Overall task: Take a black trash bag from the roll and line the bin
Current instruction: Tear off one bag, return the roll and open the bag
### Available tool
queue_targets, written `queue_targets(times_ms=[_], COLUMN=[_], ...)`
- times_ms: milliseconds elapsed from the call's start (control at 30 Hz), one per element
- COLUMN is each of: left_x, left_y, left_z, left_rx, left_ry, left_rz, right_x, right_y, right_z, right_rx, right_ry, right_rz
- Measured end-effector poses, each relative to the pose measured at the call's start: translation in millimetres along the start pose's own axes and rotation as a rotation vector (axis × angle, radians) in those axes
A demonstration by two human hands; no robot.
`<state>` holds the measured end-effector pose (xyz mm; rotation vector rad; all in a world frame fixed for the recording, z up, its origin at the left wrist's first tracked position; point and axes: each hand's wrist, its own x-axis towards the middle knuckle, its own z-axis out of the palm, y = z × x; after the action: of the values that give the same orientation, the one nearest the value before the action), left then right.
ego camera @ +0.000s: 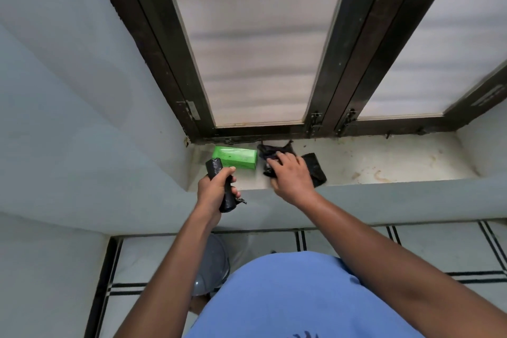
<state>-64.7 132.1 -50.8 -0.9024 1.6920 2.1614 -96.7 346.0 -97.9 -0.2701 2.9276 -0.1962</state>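
Black roll of trash bags (220, 185) gripped in left hand (212, 192) off the windowsill's (384, 162) front edge, right hand (290, 175) pressing flat on loose black bags (315, 167) mid-sill beside green box (236, 157): pinch 1 bag, tear cleanly.

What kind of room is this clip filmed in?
Probably a bathroom or utility corner of a home: frosted window in a dark frame, a stained sill holding a green box and black bags, and tiled floor below.
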Motion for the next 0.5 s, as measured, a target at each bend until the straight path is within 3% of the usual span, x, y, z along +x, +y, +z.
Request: queue_targets(times_ms=[167, 267, 333, 433, 500], left_x=[-6, -6, -8, -11, -12], left_y=[1, 7, 12, 20, 25], left_z=[6, 14, 20, 25, 26], left_rx=[-0.107, -0.171, -0.192, -0.207, -0.221], left_ry=[-0.078, -0.117, -0.147, -0.175, -0.212], left_rz=[-0.064, -0.067, -0.056, -0.040, -0.049], right_x=[1, -9, -23, -46, -56], right_y=[24, 13, -2, -25, -37], right_z=[-10, -37, -54, -72, -74], right_rx=[0.095, 0.251, 0.421, 0.936, 1.081], right_ry=[-0.115, 0.008, 0.072, -0.153, -0.268], right_rz=[0.190, 0.235, 0.161, 0.051, 0.045])
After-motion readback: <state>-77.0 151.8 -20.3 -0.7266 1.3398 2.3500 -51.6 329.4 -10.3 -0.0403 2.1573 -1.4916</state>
